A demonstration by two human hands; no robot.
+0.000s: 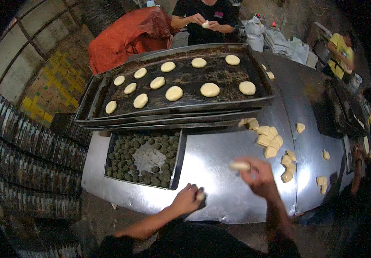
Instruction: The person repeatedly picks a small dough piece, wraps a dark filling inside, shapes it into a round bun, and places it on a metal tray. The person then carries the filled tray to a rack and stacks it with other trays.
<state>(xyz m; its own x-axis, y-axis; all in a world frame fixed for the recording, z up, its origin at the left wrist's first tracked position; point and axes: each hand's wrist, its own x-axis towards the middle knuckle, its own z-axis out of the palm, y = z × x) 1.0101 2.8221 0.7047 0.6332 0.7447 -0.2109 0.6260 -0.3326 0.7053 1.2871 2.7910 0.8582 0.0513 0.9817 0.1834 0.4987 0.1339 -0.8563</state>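
My right hand [259,177], slightly blurred, is raised over the steel table, its fingers closed on a flat pale piece of dough [240,165]. Near the table's front edge my left hand [186,200] is curled, and a small pale lump of dough [200,196] shows at its fingertips. Cut dough pieces [270,139] lie in a cluster just beyond my right hand. Left of centre stands a square metal tray [175,170] of dark green balls, closest to my left hand. Round flattened dough discs [173,93] sit spaced out on the top baking tray [185,105].
That baking tray tops a stack across the far side of the steel table [211,146]. Behind it a co-worker [204,21] handles dough; another person in yellow [340,53] stands far right. An orange-red cover [129,34] is at back left; stacked trays [22,159] line the left.
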